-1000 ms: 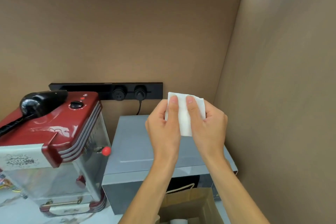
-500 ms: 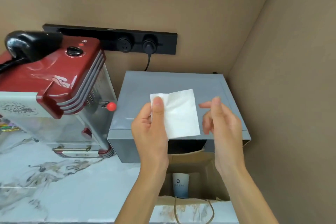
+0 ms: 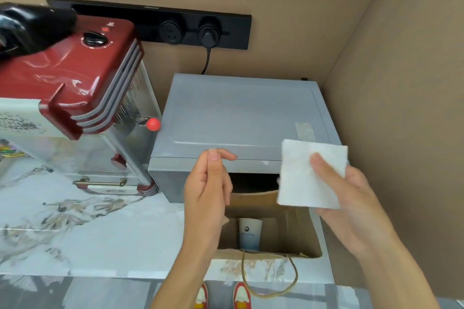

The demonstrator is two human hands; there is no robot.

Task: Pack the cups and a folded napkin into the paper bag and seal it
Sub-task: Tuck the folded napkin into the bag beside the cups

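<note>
My right hand (image 3: 351, 206) holds a white folded napkin (image 3: 305, 178), thumb on top, above the right side of the brown paper bag (image 3: 296, 233). The bag stands with its mouth wide on the marble counter in front of the grey box. Inside it a white-and-blue paper cup (image 3: 249, 233) stands upright. My left hand (image 3: 208, 193) hovers over the bag's left edge, fingers loosely curled and holding nothing. The bag's cord handle (image 3: 271, 281) hangs over the counter's front edge.
A grey metal box (image 3: 238, 118) sits behind the bag against the cardboard wall. A red popcorn machine (image 3: 75, 98) stands at the left on the marble counter (image 3: 88, 228). A black socket strip (image 3: 175, 25) is on the back wall. A cardboard wall (image 3: 401, 108) closes the right side.
The napkin passed from my left hand to my right hand and moved right. My left hand let go. The view tilted further down, showing more of the bag and the cup.
</note>
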